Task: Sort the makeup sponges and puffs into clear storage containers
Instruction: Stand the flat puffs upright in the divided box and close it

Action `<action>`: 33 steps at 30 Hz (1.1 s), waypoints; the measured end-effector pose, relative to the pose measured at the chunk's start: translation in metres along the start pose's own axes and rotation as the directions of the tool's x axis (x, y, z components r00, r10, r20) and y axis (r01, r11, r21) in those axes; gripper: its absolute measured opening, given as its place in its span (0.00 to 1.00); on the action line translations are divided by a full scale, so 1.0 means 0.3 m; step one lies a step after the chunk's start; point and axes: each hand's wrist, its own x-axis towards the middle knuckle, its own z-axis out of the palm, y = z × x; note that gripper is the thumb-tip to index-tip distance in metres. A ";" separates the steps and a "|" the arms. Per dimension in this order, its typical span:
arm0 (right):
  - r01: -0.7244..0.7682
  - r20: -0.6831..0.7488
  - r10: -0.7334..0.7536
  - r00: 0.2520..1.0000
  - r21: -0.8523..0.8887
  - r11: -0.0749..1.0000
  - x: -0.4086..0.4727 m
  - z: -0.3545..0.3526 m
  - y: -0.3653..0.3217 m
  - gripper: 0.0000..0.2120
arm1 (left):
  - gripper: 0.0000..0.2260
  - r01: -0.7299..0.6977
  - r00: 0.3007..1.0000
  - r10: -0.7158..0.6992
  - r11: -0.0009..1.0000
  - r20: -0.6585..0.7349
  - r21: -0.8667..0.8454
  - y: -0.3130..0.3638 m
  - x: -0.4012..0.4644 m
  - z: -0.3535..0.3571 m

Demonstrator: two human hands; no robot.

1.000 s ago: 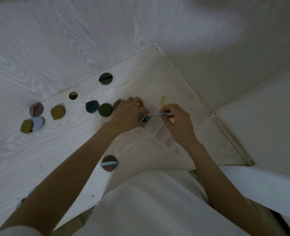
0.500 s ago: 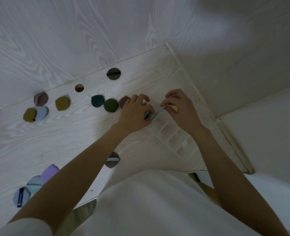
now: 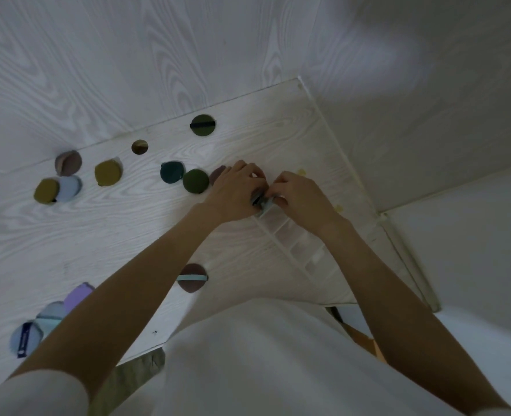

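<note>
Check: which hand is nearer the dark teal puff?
Left. The left hand sits just right of the dark teal puff; the right hand lies farther right, over the clear container.

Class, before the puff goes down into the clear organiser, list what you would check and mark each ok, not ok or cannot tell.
1. Both hands hold the puff: left hand, right hand: ok.
2. Puff is above the clear organiser: ok.
3. Target compartment free: cannot tell, hands hide it.
4. Nearer compartments look free: ok.
5. Loose puffs left on the table, such as the maroon puff: not ok.
</note>
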 end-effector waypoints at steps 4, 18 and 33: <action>-0.017 -0.027 0.016 0.999 -0.031 0.999 0.010 -0.020 0.007 0.06 | 0.15 -0.010 1.000 0.010 1.000 0.009 -0.025 -0.011 0.006 -0.002; -0.018 0.111 0.008 0.994 0.088 0.996 0.069 -0.046 0.046 0.04 | 0.08 0.028 0.972 -0.079 0.974 -0.222 -0.227 -0.001 -0.024 0.040; 0.044 0.256 0.011 0.967 -0.207 0.977 0.107 -0.030 -0.016 0.11 | 0.12 0.124 0.978 -0.164 0.955 -0.131 -0.270 -0.027 -0.003 0.034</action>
